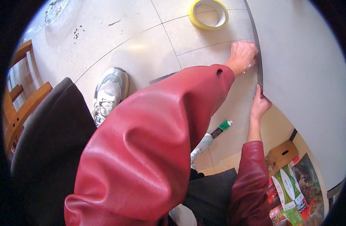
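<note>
My left hand [243, 56], reaching across in a red sleeve, has its fingers curled at the dark edge of a large pale grey panel [301, 56]. A shiny clear scrap shows by its wrist; what the fingertips hold is hidden. Lower down, my right hand [260, 105] grips the same edge, thumb pointing up along it. A roll of yellow tape [195, 17] lies on the tiled floor [135, 49] beyond my left hand. A tube with a green label [223, 126] lies below and left of my right hand.
My shoe [109, 90] stands at left, near wooden chairs [28, 105] and a dark cushioned surface [41, 139]. At lower right are a cardboard box [282, 154] and colourful printed packages [287, 188]. Small dark debris [78, 32] dots the floor at upper left.
</note>
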`<action>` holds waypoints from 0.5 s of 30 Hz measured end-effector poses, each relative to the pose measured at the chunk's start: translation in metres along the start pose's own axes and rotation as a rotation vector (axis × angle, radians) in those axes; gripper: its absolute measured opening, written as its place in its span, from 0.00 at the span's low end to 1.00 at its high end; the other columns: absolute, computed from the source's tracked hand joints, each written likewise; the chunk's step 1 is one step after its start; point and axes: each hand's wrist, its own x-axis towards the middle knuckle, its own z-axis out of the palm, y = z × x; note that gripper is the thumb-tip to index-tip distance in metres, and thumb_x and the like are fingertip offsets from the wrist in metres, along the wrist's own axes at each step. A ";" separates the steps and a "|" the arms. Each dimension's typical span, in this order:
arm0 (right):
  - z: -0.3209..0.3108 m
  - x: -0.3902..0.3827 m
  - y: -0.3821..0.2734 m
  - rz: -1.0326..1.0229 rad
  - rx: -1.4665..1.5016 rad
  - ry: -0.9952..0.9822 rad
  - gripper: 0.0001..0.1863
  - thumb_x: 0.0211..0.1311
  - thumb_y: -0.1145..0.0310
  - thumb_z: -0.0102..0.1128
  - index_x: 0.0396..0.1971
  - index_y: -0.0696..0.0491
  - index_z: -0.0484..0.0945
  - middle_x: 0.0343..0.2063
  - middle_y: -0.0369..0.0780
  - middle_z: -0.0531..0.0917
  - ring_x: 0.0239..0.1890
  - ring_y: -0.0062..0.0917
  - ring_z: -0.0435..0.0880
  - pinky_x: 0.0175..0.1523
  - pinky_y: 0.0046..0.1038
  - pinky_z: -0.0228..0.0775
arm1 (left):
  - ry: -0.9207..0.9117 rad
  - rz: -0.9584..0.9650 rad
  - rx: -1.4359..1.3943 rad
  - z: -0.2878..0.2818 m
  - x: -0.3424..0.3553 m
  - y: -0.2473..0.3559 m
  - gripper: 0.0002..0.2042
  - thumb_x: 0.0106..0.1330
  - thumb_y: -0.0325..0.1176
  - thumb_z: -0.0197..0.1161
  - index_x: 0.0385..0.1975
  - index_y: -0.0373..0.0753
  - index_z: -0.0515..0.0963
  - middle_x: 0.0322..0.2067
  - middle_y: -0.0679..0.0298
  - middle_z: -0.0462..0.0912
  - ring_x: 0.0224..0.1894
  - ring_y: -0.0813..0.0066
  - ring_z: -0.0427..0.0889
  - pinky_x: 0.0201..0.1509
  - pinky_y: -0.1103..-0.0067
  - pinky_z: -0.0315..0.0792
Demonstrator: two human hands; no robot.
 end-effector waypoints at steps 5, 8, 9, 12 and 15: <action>0.008 0.006 0.002 -0.076 -0.005 0.096 0.16 0.60 0.63 0.71 0.29 0.63 0.81 0.17 0.36 0.79 0.13 0.16 0.69 0.17 0.24 0.61 | -0.021 0.028 -0.009 0.000 0.005 0.001 0.04 0.44 0.32 0.70 0.21 0.43 0.84 0.25 0.56 0.84 0.33 0.56 0.85 0.33 0.63 0.78; 0.011 0.010 -0.003 -0.092 0.026 0.115 0.16 0.58 0.64 0.73 0.34 0.63 0.80 0.20 0.36 0.79 0.12 0.16 0.67 0.15 0.23 0.60 | 0.022 0.048 -0.012 0.003 0.005 -0.004 0.04 0.44 0.32 0.70 0.21 0.44 0.85 0.24 0.57 0.83 0.32 0.56 0.85 0.32 0.63 0.77; 0.011 0.012 -0.005 -0.086 0.037 0.114 0.17 0.57 0.65 0.74 0.36 0.63 0.80 0.21 0.36 0.79 0.12 0.16 0.67 0.14 0.22 0.59 | 0.042 0.059 -0.020 0.004 0.004 -0.004 0.05 0.43 0.32 0.70 0.21 0.44 0.85 0.24 0.57 0.84 0.32 0.56 0.85 0.32 0.63 0.77; 0.005 0.015 -0.019 0.121 0.146 0.058 0.17 0.57 0.65 0.74 0.37 0.61 0.79 0.22 0.36 0.78 0.12 0.16 0.66 0.14 0.20 0.58 | 0.027 0.052 0.024 0.000 0.003 -0.003 0.05 0.44 0.34 0.71 0.22 0.45 0.86 0.25 0.57 0.84 0.33 0.56 0.85 0.32 0.63 0.78; 0.001 0.017 -0.040 0.438 0.337 -0.023 0.16 0.57 0.64 0.74 0.36 0.60 0.79 0.20 0.35 0.77 0.12 0.15 0.66 0.15 0.19 0.59 | 0.009 0.016 0.046 -0.001 0.001 0.002 0.05 0.47 0.36 0.72 0.22 0.44 0.85 0.26 0.57 0.84 0.34 0.56 0.85 0.34 0.64 0.79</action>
